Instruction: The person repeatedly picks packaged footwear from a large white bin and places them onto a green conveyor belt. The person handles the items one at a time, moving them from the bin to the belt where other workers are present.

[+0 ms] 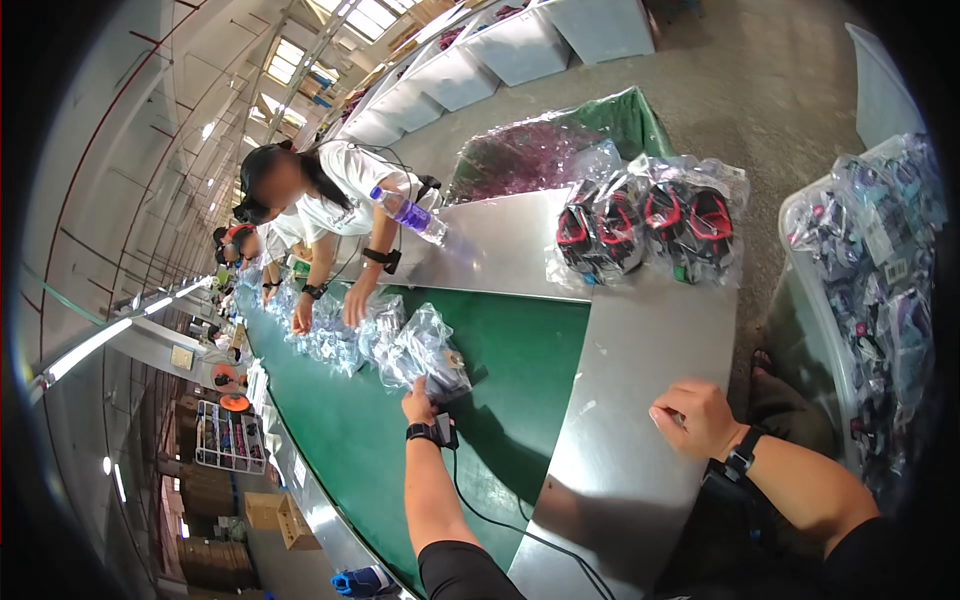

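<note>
Clear plastic crinkled under your left hand (418, 402) as it pressed a bagged item (428, 355) on the green conveyor belt (520, 350), fingers closed on the bag's near edge. The bag looked light, soft and slippery, best pinched at a loose corner. Your left forearm reached straight out from the near edge, a wrist device strapped on. Your right hand (695, 415) rested on the steel table (640, 400) to the right, curled into a loose fist, holding nothing visible.
</note>
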`<action>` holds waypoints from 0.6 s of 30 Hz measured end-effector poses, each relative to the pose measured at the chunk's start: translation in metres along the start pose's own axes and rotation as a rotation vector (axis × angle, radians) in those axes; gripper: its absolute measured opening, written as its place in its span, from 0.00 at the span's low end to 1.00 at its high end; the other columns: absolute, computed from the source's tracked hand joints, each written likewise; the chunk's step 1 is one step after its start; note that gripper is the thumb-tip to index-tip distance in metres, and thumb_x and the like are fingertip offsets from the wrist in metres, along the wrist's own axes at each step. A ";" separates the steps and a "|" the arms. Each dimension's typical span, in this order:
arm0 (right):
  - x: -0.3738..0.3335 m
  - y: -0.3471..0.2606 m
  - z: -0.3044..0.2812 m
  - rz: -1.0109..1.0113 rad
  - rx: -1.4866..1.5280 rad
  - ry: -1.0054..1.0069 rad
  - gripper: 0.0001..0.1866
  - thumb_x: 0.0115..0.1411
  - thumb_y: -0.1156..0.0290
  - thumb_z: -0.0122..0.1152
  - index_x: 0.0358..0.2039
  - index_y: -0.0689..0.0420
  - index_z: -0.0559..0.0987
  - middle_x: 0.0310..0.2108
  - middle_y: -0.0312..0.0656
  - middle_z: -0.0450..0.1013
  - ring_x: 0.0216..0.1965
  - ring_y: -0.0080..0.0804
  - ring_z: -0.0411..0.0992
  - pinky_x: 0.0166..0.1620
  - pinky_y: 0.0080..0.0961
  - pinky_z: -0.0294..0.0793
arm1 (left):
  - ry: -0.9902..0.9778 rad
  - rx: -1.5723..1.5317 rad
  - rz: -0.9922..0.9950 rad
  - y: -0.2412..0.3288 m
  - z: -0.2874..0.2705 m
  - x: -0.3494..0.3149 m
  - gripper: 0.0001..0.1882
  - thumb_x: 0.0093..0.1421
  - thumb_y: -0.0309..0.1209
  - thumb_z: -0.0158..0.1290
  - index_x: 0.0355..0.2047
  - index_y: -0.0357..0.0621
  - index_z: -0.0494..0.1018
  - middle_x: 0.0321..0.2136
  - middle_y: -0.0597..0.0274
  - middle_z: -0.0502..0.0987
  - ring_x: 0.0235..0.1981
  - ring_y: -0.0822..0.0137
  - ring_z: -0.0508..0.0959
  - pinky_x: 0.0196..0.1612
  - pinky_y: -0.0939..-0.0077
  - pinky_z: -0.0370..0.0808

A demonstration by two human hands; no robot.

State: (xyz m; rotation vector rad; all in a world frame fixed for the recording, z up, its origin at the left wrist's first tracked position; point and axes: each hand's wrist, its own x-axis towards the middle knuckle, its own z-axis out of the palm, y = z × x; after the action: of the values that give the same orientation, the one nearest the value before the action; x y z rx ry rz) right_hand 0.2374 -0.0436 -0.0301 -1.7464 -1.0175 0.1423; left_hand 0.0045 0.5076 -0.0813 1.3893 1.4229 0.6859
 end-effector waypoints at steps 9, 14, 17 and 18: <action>-0.006 0.010 0.005 0.016 -0.029 0.002 0.07 0.58 0.67 0.60 0.26 0.53 0.81 0.25 0.41 0.76 0.30 0.45 0.75 0.35 0.40 0.75 | -0.354 -0.200 0.568 -0.021 0.032 -0.231 0.35 0.59 0.20 0.62 0.62 0.36 0.56 0.51 0.55 0.69 0.42 0.65 0.78 0.44 0.69 0.81; -0.010 0.011 0.007 0.029 -0.050 0.003 0.09 0.59 0.65 0.59 0.26 0.54 0.81 0.27 0.42 0.76 0.32 0.47 0.76 0.37 0.42 0.75 | -0.500 -0.072 0.474 -0.021 0.002 -0.316 0.28 0.64 0.20 0.54 0.64 0.38 0.61 0.57 0.55 0.72 0.54 0.65 0.75 0.57 0.68 0.75; -0.011 0.013 0.008 0.012 -0.023 0.010 0.09 0.60 0.65 0.58 0.26 0.55 0.81 0.28 0.43 0.77 0.34 0.47 0.76 0.39 0.42 0.75 | -0.631 -0.239 0.098 -0.020 -0.013 -0.342 0.26 0.70 0.30 0.50 0.66 0.40 0.59 0.57 0.51 0.73 0.55 0.59 0.77 0.56 0.64 0.76; -0.011 0.013 0.008 0.008 -0.039 -0.005 0.09 0.60 0.65 0.58 0.27 0.55 0.80 0.29 0.43 0.77 0.35 0.47 0.76 0.40 0.42 0.75 | -0.643 -0.340 -0.044 -0.020 -0.016 -0.348 0.26 0.71 0.32 0.49 0.66 0.40 0.58 0.57 0.51 0.73 0.54 0.59 0.78 0.56 0.64 0.77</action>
State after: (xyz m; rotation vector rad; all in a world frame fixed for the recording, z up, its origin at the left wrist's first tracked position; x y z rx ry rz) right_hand 0.2333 -0.0461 -0.0490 -1.7867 -1.0236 0.1325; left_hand -0.0699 0.1758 -0.0043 1.1578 0.7824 0.3738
